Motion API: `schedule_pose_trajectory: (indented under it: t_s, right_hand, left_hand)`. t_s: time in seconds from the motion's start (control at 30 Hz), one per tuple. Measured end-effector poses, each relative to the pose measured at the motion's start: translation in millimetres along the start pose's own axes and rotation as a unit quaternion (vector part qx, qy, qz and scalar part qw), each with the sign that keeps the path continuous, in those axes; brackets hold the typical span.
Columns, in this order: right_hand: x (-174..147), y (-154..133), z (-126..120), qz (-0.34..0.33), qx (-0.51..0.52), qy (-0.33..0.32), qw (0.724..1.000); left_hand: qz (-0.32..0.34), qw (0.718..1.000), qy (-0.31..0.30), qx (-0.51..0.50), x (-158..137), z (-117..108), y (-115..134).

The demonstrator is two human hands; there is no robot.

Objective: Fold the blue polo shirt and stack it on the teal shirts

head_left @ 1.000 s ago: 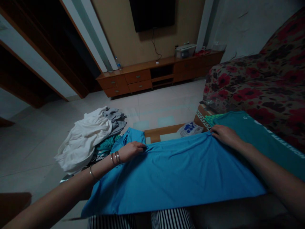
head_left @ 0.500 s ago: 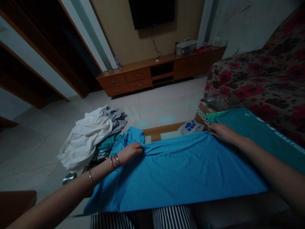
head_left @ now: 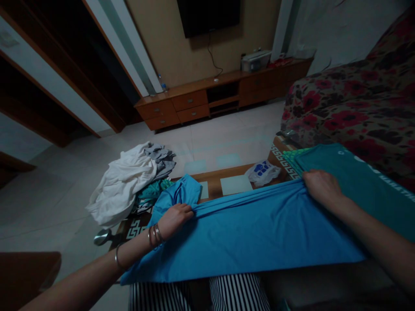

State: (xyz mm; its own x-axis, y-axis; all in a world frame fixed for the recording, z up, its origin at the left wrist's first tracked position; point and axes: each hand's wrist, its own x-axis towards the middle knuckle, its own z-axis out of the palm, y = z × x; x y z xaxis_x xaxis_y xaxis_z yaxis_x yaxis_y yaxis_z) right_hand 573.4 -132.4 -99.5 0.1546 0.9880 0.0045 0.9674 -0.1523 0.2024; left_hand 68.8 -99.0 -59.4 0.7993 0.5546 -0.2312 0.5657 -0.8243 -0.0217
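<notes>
- Left hand (head_left: 177, 219): fingers closed, pinching far edge of sky-blue smooth-fabric garment (head_left: 246, 242).
- Right hand (head_left: 324, 188): fingers pinched on same edge.
- Garment spans between the 2 grips, spreading nearward of fingers.
- Teal printed-fabric garment (head_left: 352, 175) beside right fingers.

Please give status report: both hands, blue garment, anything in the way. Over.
Left hand, right hand: gripping blue garment along far edge. Garment stretched between them, creased. Plastic bag just beyond, teal shirt beside right hand; neither seems blocking.
</notes>
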Motion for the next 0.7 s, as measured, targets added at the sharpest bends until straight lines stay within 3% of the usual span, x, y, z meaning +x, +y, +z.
schedule_pose_trajectory:
  t_s: [0.2,0.33,0.47,0.57,0.7]
  right_hand:
    - [-2.4,-14.1,-7.0,-0.073,0.038,-0.087,0.993]
    - [-2.0,-16.1,-5.0,-0.094,0.036,-0.066,0.993]
    - [-7.2,-8.9,0.7,-0.081,0.035,-0.048,0.995]
    - [-14.1,0.4,3.5,-0.047,0.026,-0.033,0.998]
    - [-20.6,6.1,8.2,-0.027,0.015,-0.023,0.999]
  left_hand:
    - [-0.032,0.984,-0.053,-0.167,18.8,-15.7,-19.3]
    - [-0.204,0.961,0.038,-0.183,58.9,-13.7,-36.6]
    - [-0.275,0.946,0.039,-0.169,85.8,-0.2,-49.6]
    - [-0.315,0.933,0.080,-0.153,81.9,-2.4,-66.1]
    - [-0.414,0.872,0.145,-0.217,66.8,-9.5,-89.1]
